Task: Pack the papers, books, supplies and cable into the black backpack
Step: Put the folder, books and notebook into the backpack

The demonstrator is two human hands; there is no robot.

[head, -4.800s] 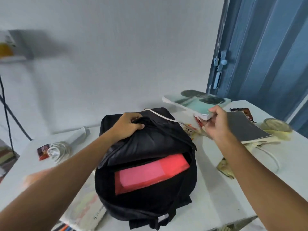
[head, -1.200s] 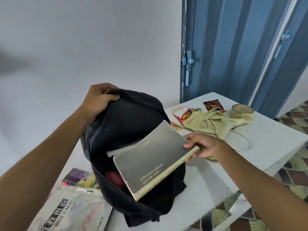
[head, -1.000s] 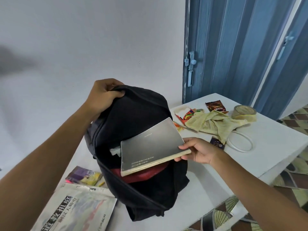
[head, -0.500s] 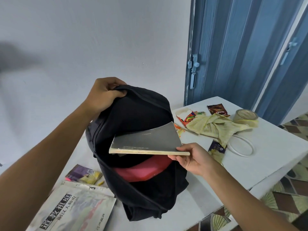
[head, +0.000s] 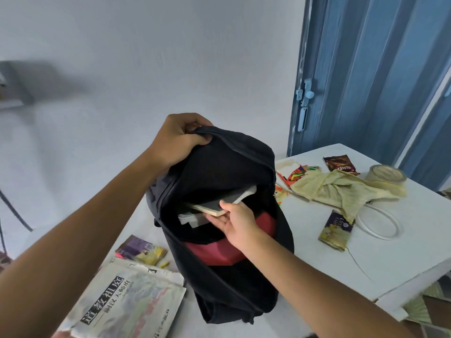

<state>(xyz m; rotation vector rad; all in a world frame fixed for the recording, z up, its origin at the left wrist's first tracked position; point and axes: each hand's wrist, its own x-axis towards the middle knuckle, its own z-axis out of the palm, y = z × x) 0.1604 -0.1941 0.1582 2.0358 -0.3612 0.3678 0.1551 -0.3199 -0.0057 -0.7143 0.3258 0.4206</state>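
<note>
Fingers of your left hand (head: 178, 139) curl round the top rim of the black backpack (head: 219, 215), holding it open on the tabletop (head: 390, 259). Your right hand (head: 234, 222) pinches the grey book (head: 219, 203), thumb on top, inside the bag's mouth above a red item (head: 219, 252). Legible writing: "Sip" on the brown sachet (head: 340, 164), large Chinese characters on the newspaper (head: 127, 306).
</note>
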